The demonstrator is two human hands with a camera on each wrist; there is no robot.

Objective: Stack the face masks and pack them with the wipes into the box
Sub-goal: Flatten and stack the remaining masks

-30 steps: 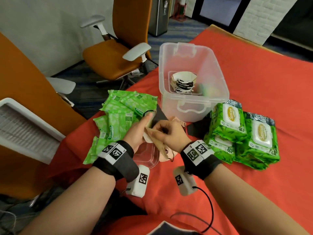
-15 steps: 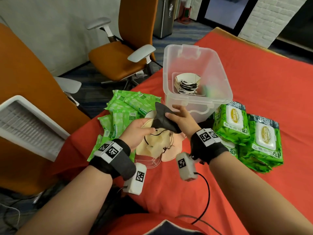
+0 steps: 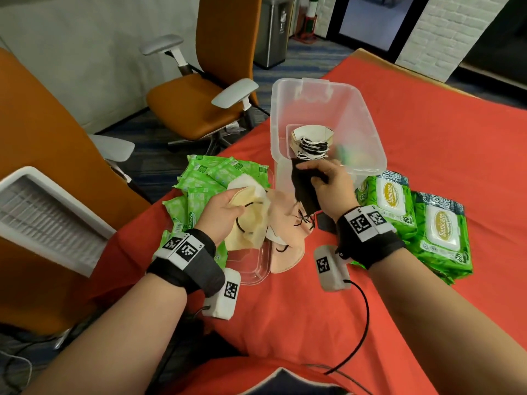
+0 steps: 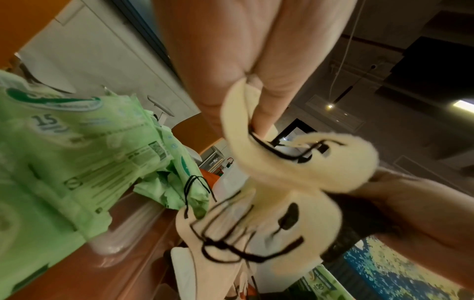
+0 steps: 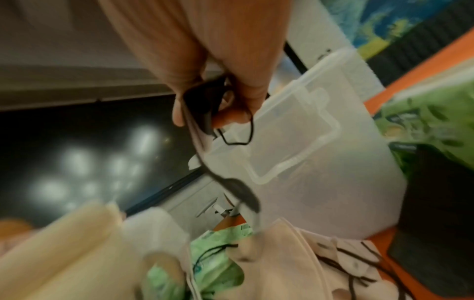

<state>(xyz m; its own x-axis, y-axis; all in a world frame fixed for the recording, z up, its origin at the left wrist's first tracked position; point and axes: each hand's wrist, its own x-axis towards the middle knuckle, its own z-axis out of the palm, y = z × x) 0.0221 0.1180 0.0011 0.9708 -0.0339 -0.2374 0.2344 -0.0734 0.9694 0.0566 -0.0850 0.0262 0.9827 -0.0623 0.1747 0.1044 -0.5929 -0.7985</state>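
Masks (image 3: 310,145): one stack already in the box (image 3: 365,121). Right hand (image 3: 328,181) pinches a black mask (image 3: 303,192) beside it; left hand (image 3: 225,208) grips cream masks (image 3: 251,223). Wipes (image 3: 439,229) remain unpacked on the tabletop (image 3: 427,132).

Surface: table under a red cloth (image 3: 427,138).
Centre: clear plastic box (image 3: 368,132).
Right: large green wipe packs (image 3: 413,218).
Left: small green wipe packs (image 3: 205,178).
Near edge: clear lid (image 3: 256,263), loose face masks (image 3: 288,232).
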